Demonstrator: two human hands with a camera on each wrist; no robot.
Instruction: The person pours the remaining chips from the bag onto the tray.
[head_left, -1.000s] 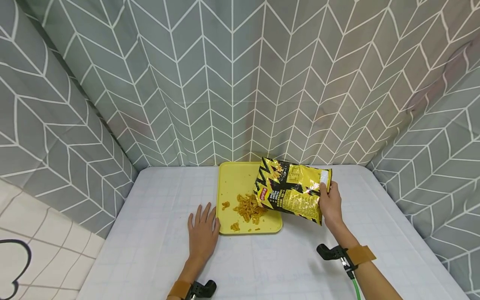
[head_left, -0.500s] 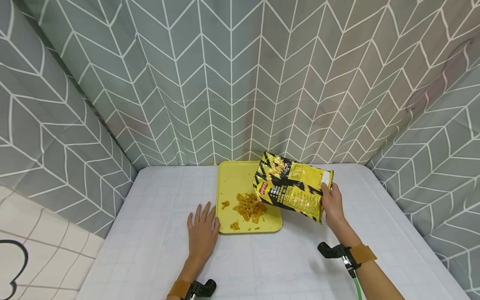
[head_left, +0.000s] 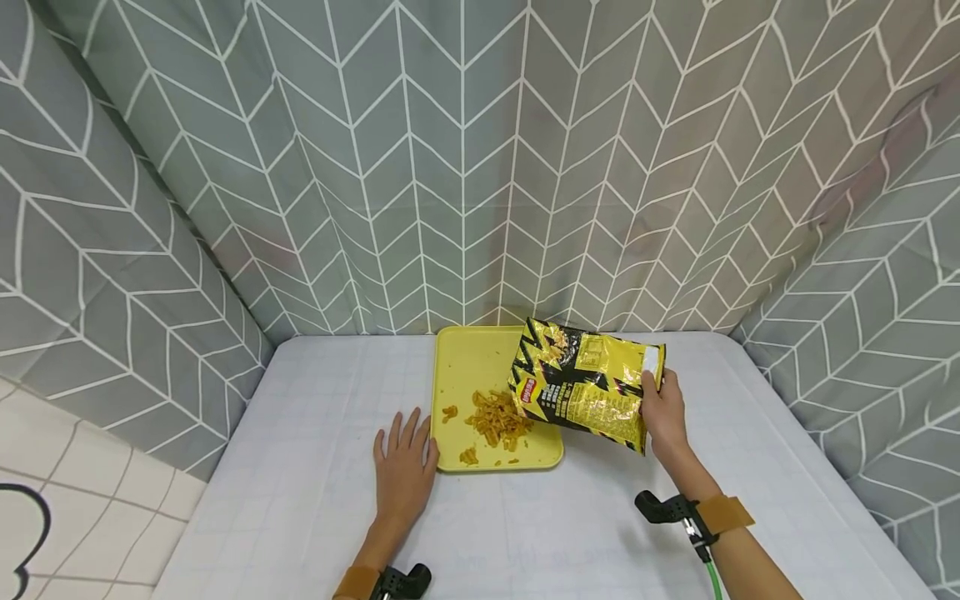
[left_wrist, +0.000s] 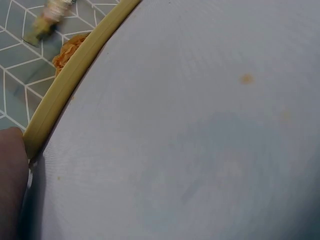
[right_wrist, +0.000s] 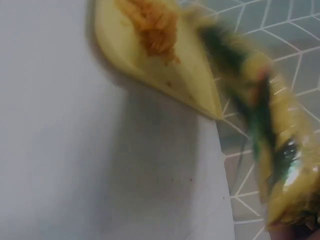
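Observation:
A yellow tray (head_left: 468, 358) lies on the table with a heap of orange-brown chips (head_left: 498, 417) in its front half. Over its right side, a yellow and black snack bag (head_left: 588, 383) is held tilted, its left end low above the heap. My right hand (head_left: 664, 415) pinches the bag's right end, thumb on top. In the right wrist view the bag (right_wrist: 280, 135) is blurred beside the chips (right_wrist: 155, 27). My left hand (head_left: 403, 471) lies flat with spread fingers on the table, thumb against the tray's left edge; the left wrist view shows that tray edge (left_wrist: 70, 85).
A white cloth covers the table (head_left: 322, 417). Grey curtains with white zigzag lines (head_left: 465, 167) hang behind and at both sides. Each wrist carries a strapped camera; a green cable (head_left: 712, 579) runs from the right one. Small crumbs (left_wrist: 247, 79) dot the cloth.
The bag rose slightly and came back down over the tray, held by the right hand throughout. The left hand stays in place at the tray's edge.

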